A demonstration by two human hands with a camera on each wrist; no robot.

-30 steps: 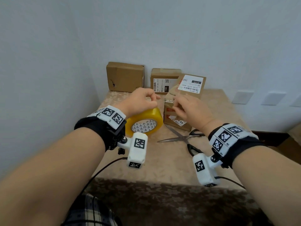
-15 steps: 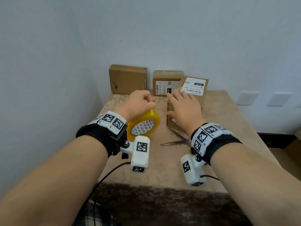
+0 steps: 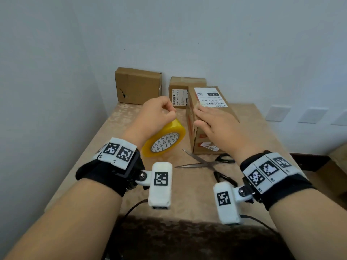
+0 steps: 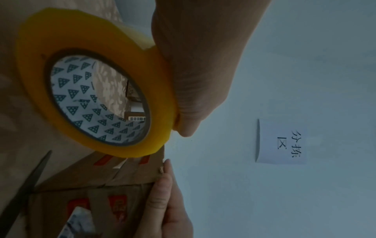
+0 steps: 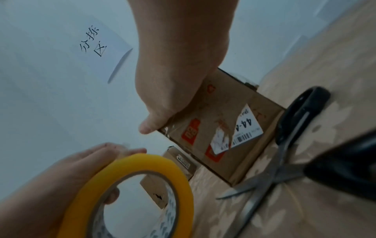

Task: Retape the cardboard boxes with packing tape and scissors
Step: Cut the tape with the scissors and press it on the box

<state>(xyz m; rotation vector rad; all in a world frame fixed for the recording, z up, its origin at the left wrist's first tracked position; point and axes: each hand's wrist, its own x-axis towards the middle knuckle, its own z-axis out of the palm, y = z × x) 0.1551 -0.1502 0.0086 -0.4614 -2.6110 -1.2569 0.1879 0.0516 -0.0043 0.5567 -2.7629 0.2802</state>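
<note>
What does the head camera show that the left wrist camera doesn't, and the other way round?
Only the head view shows two more boxes against the wall, a plain box and a labelled box, plus the scissors' black handles and both wristbands. Only the left wrist view shows a paper sign with handwriting on the wall. Both show the left hand gripping the yellow tape roll, the right hand resting on the near box, and the scissors' blades.

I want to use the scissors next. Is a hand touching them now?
Apart. The head view shows the scissors lying alone on the table, the right hand flat on the box and the left hand holding the tape roll.
</note>
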